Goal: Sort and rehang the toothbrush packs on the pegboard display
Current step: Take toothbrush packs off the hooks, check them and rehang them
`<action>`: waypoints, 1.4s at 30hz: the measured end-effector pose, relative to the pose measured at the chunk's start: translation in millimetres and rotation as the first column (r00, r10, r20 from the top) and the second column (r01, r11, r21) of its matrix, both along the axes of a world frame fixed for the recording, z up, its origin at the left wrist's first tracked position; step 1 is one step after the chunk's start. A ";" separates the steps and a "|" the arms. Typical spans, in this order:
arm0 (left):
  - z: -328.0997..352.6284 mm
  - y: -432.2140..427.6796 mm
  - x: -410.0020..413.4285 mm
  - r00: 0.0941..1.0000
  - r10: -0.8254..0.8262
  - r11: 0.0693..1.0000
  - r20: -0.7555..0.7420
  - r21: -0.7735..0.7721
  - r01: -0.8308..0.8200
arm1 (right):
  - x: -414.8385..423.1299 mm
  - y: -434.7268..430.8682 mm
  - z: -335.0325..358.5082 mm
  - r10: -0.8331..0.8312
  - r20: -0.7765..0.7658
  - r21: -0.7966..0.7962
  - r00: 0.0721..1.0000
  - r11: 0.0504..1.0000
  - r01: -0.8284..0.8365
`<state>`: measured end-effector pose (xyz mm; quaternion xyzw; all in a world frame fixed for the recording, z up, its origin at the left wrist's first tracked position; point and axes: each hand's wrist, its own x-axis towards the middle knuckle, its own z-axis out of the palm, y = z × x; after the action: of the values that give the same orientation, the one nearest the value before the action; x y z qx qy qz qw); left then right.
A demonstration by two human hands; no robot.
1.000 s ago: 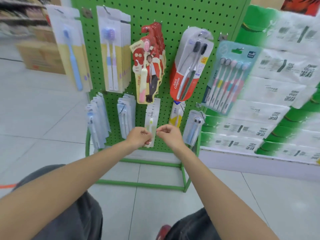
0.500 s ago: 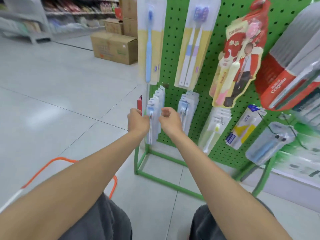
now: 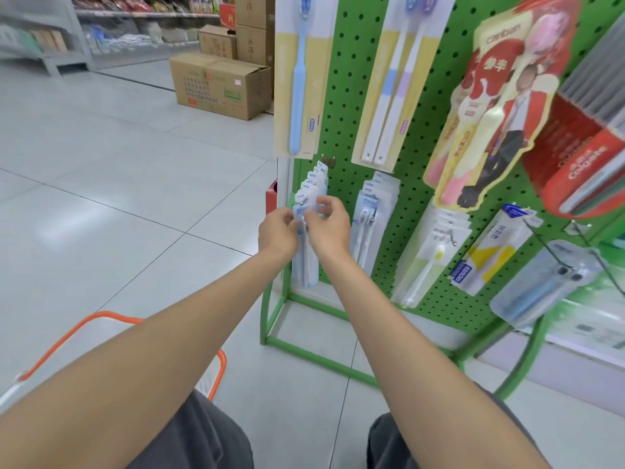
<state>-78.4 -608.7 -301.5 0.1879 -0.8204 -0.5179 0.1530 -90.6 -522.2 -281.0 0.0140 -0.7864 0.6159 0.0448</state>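
Note:
A green pegboard [image 3: 419,137] carries several toothbrush packs on hooks. At its lower left corner hangs a row of clear blue-topped packs [image 3: 306,265]. My left hand [image 3: 277,231] and my right hand [image 3: 328,228] both pinch the top of the front pack of that row, beside the tip of its hook. To the right hang a second clear row [image 3: 372,211], a yellow-bristle brush pack [image 3: 429,262], a white and yellow box pack [image 3: 490,252] and a clear twin pack [image 3: 544,282]. Above are long yellow-card packs [image 3: 297,79] and a red carded pack [image 3: 490,113].
An orange-rimmed basket [image 3: 101,319] stands on the tiled floor at the lower left, by my knee. Cardboard boxes [image 3: 220,84] sit on the floor behind the display. A red Colgate pack [image 3: 581,164] juts out at the right. The green stand frame [image 3: 304,353] rests on the floor.
My view and both hands have shifted from the middle of the lower row to the leftmost row. The hands have risen a little and now pinch the front pack's top.

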 end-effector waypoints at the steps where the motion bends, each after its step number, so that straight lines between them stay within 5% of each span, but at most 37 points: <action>1: 0.9 -1.0 -0.1 1.000 -0.011 1.000 -0.015 0.015 0.012 | 0.1 1.7 0.6 -0.013 0.010 -0.008 1.000 1.000 0.013; 11: -2.1 21.9 16.1 0.987 -0.157 0.981 -0.023 0.110 0.158 | 13.4 41.1 -11.7 0.046 0.044 0.034 0.998 0.998 -0.047; 17: -14.1 32.4 29.7 0.967 -0.252 0.941 0.030 0.242 0.237 | 17.5 64.3 -19.0 0.078 0.214 -0.164 0.974 0.986 -0.043; 27: -16.6 30.7 39.4 0.959 -0.275 0.916 0.067 0.320 0.241 | 27.7 62.5 -32.6 0.029 0.240 -0.272 0.970 0.961 0.038; 32: -18.9 29.4 44.2 0.969 -0.234 0.849 0.076 0.503 0.166 | 48.4 69.2 -43.9 0.248 0.322 -0.239 0.914 0.955 -0.174; 42: -20.2 39.1 45.1 0.976 -0.189 0.714 0.109 0.698 0.060 | 78.1 89.4 -65.0 0.379 0.336 -0.122 0.862 0.925 -0.359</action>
<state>-33.4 -569.5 -321.7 0.2197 -0.5892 -0.7767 -0.0349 -12.5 -432.8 -346.0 0.0522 -0.7468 0.6271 -0.2153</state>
